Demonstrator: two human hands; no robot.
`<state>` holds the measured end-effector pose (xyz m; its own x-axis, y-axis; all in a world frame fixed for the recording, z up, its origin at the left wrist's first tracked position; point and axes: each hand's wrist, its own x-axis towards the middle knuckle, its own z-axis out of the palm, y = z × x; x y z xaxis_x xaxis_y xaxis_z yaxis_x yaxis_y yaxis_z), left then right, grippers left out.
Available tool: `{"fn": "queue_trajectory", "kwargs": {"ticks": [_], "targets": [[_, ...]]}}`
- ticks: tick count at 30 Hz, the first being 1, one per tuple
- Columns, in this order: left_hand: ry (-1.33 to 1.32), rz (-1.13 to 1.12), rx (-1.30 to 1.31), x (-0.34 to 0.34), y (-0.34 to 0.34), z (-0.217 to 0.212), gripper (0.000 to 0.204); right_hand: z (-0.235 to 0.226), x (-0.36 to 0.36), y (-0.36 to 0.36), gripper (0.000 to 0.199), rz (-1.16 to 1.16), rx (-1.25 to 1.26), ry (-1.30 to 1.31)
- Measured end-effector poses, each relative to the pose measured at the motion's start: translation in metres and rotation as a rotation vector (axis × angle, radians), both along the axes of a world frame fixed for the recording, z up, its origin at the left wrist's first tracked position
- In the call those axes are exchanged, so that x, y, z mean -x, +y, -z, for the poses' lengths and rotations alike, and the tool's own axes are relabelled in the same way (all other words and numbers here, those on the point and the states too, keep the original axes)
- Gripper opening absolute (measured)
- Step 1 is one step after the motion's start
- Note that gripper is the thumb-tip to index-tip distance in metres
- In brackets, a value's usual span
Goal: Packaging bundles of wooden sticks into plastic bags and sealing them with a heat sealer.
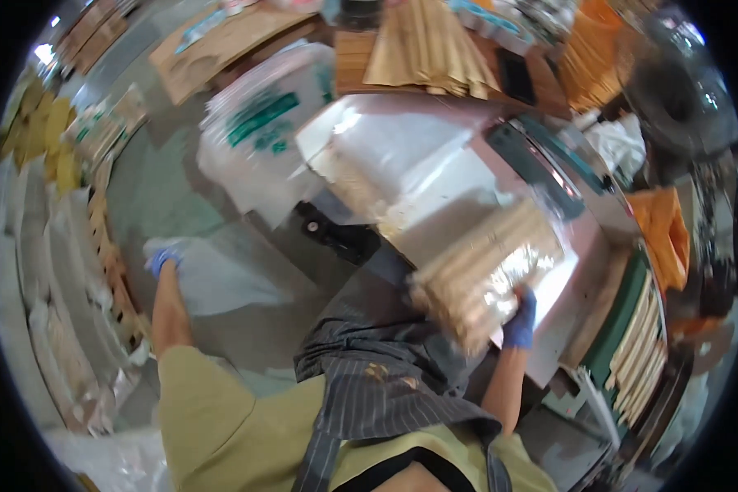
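the step in hand looks to be moving a pack point(492, 266) with one hand while the other hand takes care of a thin, see-through bag point(234, 275). the pack is up off the table point(510, 174), over its near edge, just in front of the person's lap. it is brown and long in shape, with shiny clear wrap on it. it is tilted and blurred, so i cannot tell just what is in it.

the right hand point(520, 320), in a blue glove, holds the pack at its near right end. most of the fingers are hidden by the pack, so i cannot tell how they bend, but the grip looks about as wide as the end of the pack. the left hand point(164, 259), in a blue glove too, is far out to the left, well apart from the pack. its grip looks narrow, with the fingers pinched on one end of the bag. the rest of the bag spreads out toward the lap, over the floor point(152, 176).

i think the next move calls for a firm hold on the pack, as one hand at one end could let it tip. the bag looks soft and light, so a small pinch should do.
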<state>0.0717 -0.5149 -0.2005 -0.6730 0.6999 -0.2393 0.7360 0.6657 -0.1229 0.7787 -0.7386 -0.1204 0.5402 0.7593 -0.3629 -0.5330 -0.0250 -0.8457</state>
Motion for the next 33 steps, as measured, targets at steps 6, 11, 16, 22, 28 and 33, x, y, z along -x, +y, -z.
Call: {"fn": "queue_trajectory", "kwargs": {"ticks": [6, 11, 16, 22, 28, 33], "targets": [[-0.371, 0.843, 0.003, -0.235, 0.042, -0.064, 0.057, -0.019, 0.068, -0.009, 0.042, -0.112, -0.099, 0.355], [-0.439, 1.174, -0.124, -0.200, -0.002, -0.110, 0.088, -0.072, 0.210, 0.110, 0.066, -0.537, -0.296, 0.553], [-0.659, 1.139, -0.059, -0.184, -0.034, -0.195, 0.066, -0.029, 0.250, 0.169, 0.045, -0.552, -0.444, 0.024], [-0.986, 0.828, 0.217, -0.156, 0.001, -0.211, 0.076, -0.019, 0.312, 0.120, 0.042, -0.772, -0.564, -0.696], [-1.110, 0.764, 0.063, -0.147, 0.016, -0.148, 0.076, -0.001, 0.294, 0.133, 0.048, -1.006, -0.246, -1.317], [-1.742, 0.281, -0.201, -0.108, 0.040, -0.052, 0.039, -0.006, 0.316, 0.130, 0.040, -1.033, -0.294, -1.519]]}}
